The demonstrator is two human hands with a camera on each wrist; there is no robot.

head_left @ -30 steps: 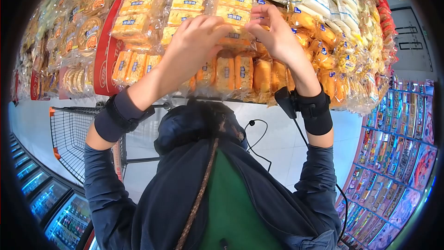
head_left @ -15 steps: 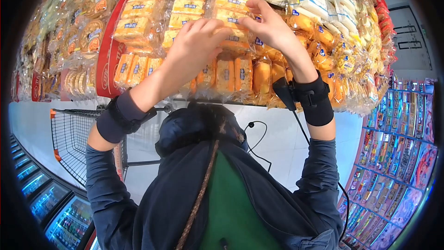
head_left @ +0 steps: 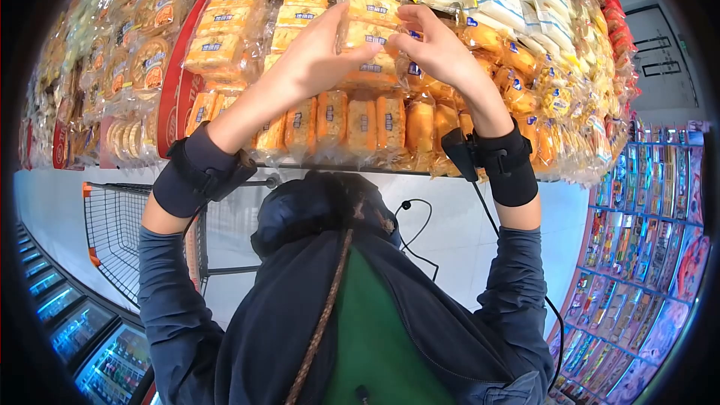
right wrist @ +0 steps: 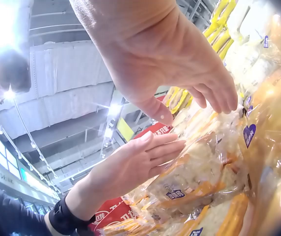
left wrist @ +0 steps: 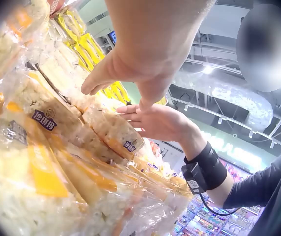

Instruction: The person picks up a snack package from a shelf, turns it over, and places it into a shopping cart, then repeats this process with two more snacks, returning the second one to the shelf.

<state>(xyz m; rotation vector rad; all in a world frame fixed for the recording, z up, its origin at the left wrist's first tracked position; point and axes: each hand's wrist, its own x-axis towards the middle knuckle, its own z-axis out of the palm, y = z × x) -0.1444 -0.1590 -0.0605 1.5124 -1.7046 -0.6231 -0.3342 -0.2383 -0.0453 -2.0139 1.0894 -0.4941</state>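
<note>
Head view: packets (head_left: pixel 366 33) partly behind hands (head_left: pixel 316 56) (head_left: pixel 439 51)

The cakes (head_left: pixel 361 124) at twelve o'clock are wrapped in shiny, crinkly clear plastic, the cart (head_left: pixel 124 188) at nine o'clock is thin metal wire, the jacket (head_left: pixel 262 322) at six o'clock is dull cloth, the wrist straps (head_left: pixel 511 172) look like dull cloth too, and the floor tiles (head_left: pixel 457 217) look smooth.

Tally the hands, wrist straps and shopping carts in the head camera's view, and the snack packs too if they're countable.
Hands: 2, left hand and right hand
Wrist straps: 2
Shopping cart: 1
Total: 5
Snack packs: overlapping and partly hidden, so not countable; left out of the total.
</note>
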